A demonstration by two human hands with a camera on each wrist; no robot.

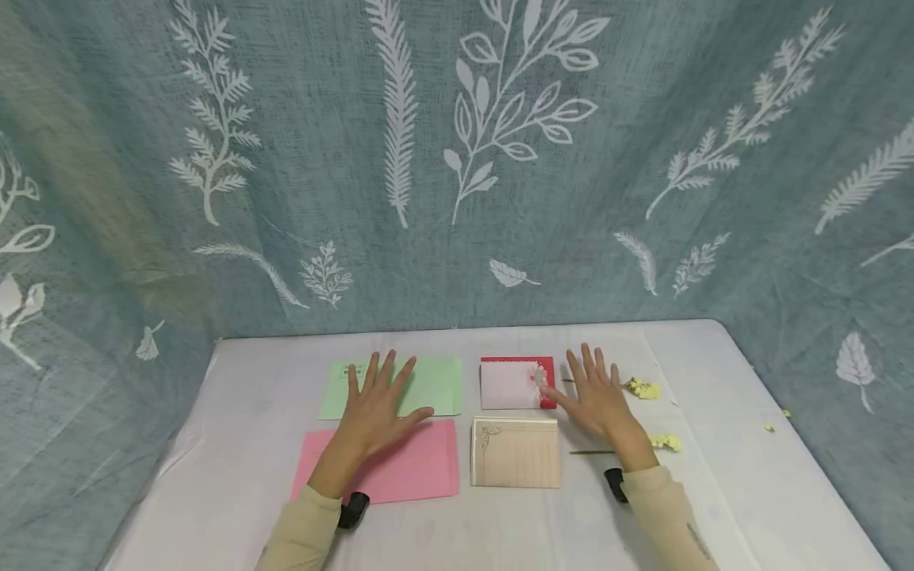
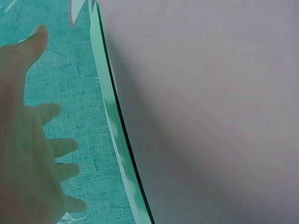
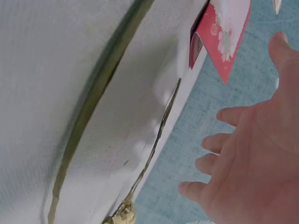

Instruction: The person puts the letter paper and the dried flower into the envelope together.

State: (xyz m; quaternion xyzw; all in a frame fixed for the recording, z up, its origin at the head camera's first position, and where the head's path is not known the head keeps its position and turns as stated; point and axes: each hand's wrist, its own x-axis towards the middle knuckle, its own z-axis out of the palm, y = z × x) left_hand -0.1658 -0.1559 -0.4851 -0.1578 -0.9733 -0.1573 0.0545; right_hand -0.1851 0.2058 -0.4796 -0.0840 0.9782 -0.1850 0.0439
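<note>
My left hand [image 1: 373, 420], fingers spread wide, hovers over a light green envelope-like sheet [image 1: 439, 385] and a pink one [image 1: 424, 464] nearer me. In the left wrist view, the green edge [image 2: 112, 105] runs beside the straight fingers. Also spread and holding nothing, my right hand [image 1: 601, 403] is just right of a red and white floral card [image 1: 507, 385]; the right wrist view shows that folded card [image 3: 218, 44] past the thumb. Below the hand lie two thin stems with yellow flower heads [image 1: 645, 388], one farther, one nearer [image 1: 666, 442].
Between the forearms lies a beige lined notepad or card [image 1: 516, 454] with a corner ornament. Everything lies on a white-covered table [image 1: 250, 412]. A few small yellow bits [image 1: 769, 427] are at the right edge. A blue-green leaf-patterned cloth [image 1: 443, 270] hangs behind.
</note>
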